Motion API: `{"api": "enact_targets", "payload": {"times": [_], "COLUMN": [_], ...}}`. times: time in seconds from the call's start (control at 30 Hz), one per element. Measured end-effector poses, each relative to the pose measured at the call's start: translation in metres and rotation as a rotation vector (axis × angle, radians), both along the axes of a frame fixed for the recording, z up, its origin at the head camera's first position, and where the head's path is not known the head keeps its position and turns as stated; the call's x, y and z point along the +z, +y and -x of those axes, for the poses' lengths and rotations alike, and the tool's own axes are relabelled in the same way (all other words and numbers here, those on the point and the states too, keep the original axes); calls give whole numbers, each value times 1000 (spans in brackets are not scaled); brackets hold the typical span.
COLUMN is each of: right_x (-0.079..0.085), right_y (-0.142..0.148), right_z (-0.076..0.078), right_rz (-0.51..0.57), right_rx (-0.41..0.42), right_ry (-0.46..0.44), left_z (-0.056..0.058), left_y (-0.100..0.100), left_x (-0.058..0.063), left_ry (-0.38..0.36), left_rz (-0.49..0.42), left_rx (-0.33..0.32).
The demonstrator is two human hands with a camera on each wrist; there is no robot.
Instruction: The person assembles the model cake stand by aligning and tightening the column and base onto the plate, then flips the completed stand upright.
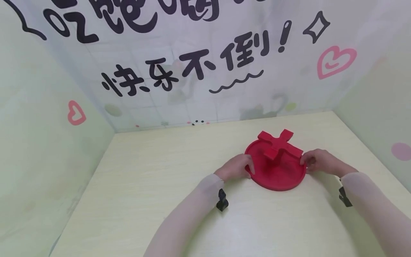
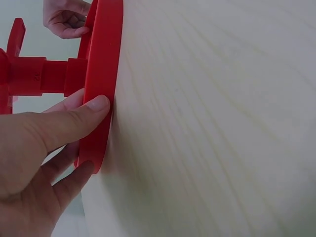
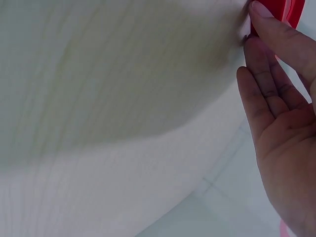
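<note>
A red plastic stand sits on the table, with a wide round base (image 1: 280,181) and a four-armed cross (image 1: 278,143) on top. In the left wrist view a short post (image 2: 53,76) joins the two. My left hand (image 1: 236,167) grips the base's left edge; its thumb lies along the outer rim (image 2: 106,54) and its other fingers reach behind. On the opposite edge, my right hand (image 1: 322,160) pinches the rim between thumb and fingers. The right wrist view shows only a corner of the red base (image 3: 296,12) beside that hand (image 3: 286,118).
The pale wood-grain table (image 1: 154,178) stretches to the left and in front of the stand. Behind it stands a white backdrop (image 1: 192,103) with large black lettering and a pink heart. Light green side panels (image 1: 38,150) border the table. Small black devices (image 1: 222,200) show at both forearms.
</note>
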State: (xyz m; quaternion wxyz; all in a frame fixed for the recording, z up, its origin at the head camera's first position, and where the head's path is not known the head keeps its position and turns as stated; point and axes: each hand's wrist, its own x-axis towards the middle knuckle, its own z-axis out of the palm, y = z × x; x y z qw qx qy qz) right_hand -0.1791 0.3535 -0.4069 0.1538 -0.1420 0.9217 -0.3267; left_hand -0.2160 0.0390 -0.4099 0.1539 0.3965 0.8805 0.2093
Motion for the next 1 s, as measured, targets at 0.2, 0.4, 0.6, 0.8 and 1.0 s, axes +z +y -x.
{"api": "enact_targets", "payload": {"times": [0.2,0.4,0.6,0.8,1.0], "right_x": [1,1,3,10,13], "right_y": [-1,-1,0,-1,-2], "right_z": [-1,-3,-4,-8,-10], "right_rz": [-3,7,3,18,9], "right_rx": [6,-14,-17,-29,-44], "right_ry": [17,33,59,73,72], "left_z": [2,5,11,19,20], "left_y": [-3,-6,-11,-15,-15], "left_x": [1,9,17,22,22], "left_ry": [-5,-15,-34,-96,-113], "left_rz": [-9,-3,-33,-121,-145], "left_rx": [-21,-13,-18,-74,-95]}}
